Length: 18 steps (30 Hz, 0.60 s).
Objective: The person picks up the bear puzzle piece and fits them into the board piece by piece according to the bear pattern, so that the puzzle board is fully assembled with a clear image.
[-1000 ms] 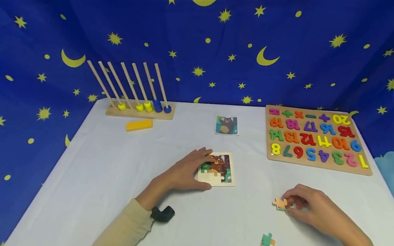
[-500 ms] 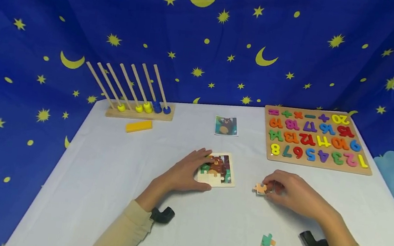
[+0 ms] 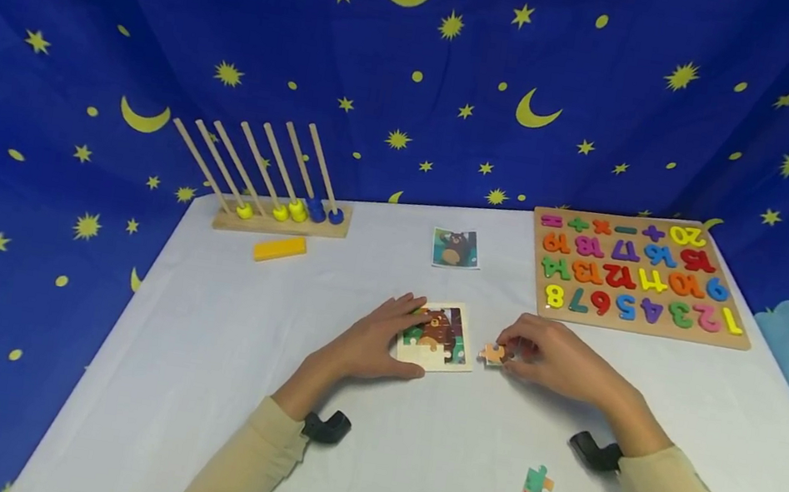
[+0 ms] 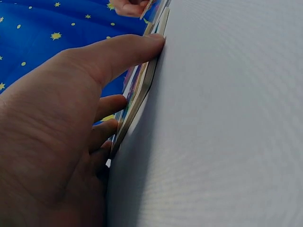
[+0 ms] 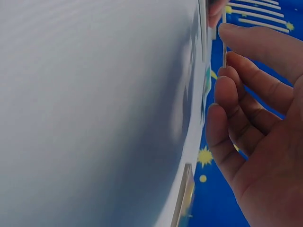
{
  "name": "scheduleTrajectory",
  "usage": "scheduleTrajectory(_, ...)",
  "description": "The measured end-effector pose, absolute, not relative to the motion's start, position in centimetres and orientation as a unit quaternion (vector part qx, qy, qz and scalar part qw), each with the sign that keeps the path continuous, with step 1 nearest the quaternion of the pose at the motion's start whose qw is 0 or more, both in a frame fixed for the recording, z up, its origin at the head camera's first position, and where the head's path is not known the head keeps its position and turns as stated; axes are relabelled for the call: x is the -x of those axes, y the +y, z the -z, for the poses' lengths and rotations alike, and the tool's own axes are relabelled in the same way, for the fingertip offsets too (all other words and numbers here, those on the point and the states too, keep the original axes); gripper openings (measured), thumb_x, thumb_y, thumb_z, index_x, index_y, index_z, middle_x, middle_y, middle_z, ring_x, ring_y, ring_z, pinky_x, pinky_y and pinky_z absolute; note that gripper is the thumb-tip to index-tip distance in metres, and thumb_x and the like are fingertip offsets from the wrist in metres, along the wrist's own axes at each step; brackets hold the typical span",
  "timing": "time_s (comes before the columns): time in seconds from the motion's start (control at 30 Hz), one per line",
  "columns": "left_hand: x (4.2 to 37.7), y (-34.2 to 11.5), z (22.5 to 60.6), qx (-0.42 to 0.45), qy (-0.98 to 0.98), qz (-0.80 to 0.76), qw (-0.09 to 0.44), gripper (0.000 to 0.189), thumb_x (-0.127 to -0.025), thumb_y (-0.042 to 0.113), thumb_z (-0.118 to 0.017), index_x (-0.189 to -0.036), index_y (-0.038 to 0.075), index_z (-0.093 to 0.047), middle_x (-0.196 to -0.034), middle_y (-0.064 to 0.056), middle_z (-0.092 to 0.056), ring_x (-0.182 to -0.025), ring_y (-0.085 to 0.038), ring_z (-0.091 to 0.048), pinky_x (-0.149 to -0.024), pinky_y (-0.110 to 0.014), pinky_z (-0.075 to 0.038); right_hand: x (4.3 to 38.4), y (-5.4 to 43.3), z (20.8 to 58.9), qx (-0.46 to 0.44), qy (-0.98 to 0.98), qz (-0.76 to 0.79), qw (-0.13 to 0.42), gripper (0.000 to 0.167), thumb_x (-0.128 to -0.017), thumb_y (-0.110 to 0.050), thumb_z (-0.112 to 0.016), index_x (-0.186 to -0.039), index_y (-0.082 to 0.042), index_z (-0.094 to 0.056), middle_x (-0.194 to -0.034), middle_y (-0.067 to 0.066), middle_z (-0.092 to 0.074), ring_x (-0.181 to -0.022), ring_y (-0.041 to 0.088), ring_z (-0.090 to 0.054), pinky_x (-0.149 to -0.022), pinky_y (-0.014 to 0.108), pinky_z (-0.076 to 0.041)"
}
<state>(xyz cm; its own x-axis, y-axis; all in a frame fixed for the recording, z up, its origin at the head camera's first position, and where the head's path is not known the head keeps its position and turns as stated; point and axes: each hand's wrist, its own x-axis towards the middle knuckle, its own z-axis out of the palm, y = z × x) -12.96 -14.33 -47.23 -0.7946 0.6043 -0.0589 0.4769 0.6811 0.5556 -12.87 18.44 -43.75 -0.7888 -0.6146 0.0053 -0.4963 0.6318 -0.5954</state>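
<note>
My left hand (image 3: 369,342) grips the left side of a small square jigsaw board (image 3: 433,361), thumb along its near edge and fingers over the far left part. A brown bear shows in the fitted pieces; bare pale wood shows along the near left. Just right of the board, my right hand (image 3: 567,361) pinches an orange-and-brown puzzle piece (image 3: 493,354) between thumb and fingers. Seen edge-on in the right wrist view, that puzzle piece (image 5: 224,45) is a thin strip. A green puzzle piece (image 3: 538,485) lies on the table nearer the body.
A bear picture card (image 3: 457,250) lies beyond the board. Back left stands a wooden peg abacus (image 3: 282,222) with yellow and blue beads, a yellow block (image 3: 280,248) before it. A number board (image 3: 637,322) lies back right on the white table (image 3: 200,336).
My right hand has carried the pinched puzzle piece left and away from the body, close to the board's right edge. The left hand and the board stay in place.
</note>
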Motion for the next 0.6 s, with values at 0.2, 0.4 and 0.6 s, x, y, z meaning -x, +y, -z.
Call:
scheduleTrajectory(0.2, 13.0, -14.3, 47.3, -0.297, 0.91, -0.265, 0.113, 0.088, -0.076, 0.064, -0.069, -0.149, 0.027, -0.038, -0.159, 0.009, -0.015, -0.145, -0.012, -0.005, -0.115, -0.036, -0.009, 13.5, 17.0, 43.9, 0.307, 0.89, 0.313, 0.122, 0.026, -0.082, -0.023, -0.079, -0.106, -0.021, -0.068, -0.09, -0.011, -0.06, -0.078, 0.011, -0.053, -0.068, 0.026, -0.048)
scheduleTrajectory(0.4, 13.0, -14.3, 47.4, -0.296, 0.91, -0.265, 0.118, 0.088, -0.076, 0.065, -0.068, -0.149, 0.027, -0.038, -0.159, 0.01, -0.015, -0.145, -0.012, -0.005, -0.115, -0.038, -0.011, 13.8, 15.8, 44.0, 0.313, 0.884, 0.32, 0.135, 0.026, -0.082, -0.023, -0.079, -0.106, -0.021, -0.069, -0.091, -0.01, -0.061, -0.08, 0.012, -0.054, -0.069, 0.027, -0.049)
scheduleTrajectory(0.6, 13.1, -14.2, 47.3, -0.294, 0.911, -0.263, 0.121, 0.087, -0.077, 0.065, -0.068, -0.149, 0.028, -0.037, -0.158, 0.009, -0.015, -0.145, -0.013, -0.005, -0.115, -0.041, -0.013, 14.0, 14.6, 43.8, 0.322, 0.881, 0.319, 0.133, 0.025, -0.083, -0.022, -0.077, -0.106, -0.02, -0.069, -0.091, -0.009, -0.061, -0.079, 0.012, -0.054, -0.068, 0.027, -0.048)
